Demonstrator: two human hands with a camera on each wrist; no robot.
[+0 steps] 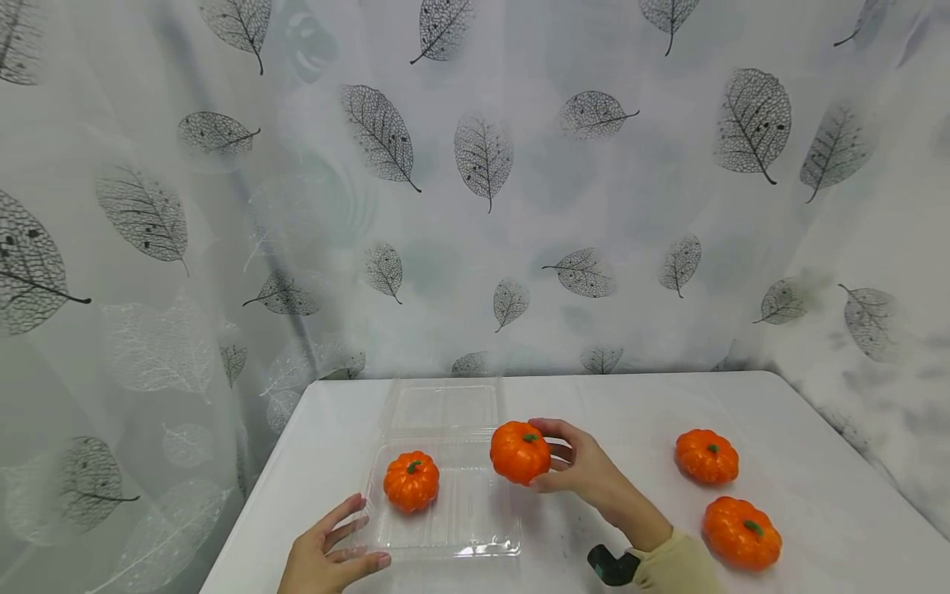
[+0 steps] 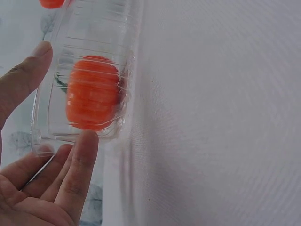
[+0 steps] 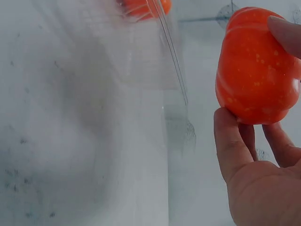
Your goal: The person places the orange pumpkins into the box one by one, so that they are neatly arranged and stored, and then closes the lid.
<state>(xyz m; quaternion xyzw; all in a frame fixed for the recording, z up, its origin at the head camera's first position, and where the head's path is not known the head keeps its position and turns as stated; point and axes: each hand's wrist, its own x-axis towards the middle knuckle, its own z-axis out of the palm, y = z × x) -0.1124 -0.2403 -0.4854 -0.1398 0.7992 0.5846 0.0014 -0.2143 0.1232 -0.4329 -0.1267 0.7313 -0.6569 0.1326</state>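
Observation:
A small orange pumpkin (image 1: 519, 452) with a green stem is held by my right hand (image 1: 582, 470), fingers and thumb around its side, over the right part of a clear plastic container (image 1: 475, 528). In the right wrist view, the held pumpkin (image 3: 258, 66) is raised beside the container wall. Another pumpkin (image 1: 411, 481) sits inside the container at its left, also seen through the clear wall in the left wrist view. At the container's left front corner is my left hand (image 1: 326, 551), fingers extended and spread. Its fingertips (image 2: 87, 137) are right at the wall.
Two more pumpkins, one farther back (image 1: 707, 456) and one nearer (image 1: 742, 533), lie on the white table (image 1: 616, 404) at the right. The container's lid (image 1: 445, 406) lies folded back behind it. A leaf-patterned curtain (image 1: 519, 223) hangs beyond the table.

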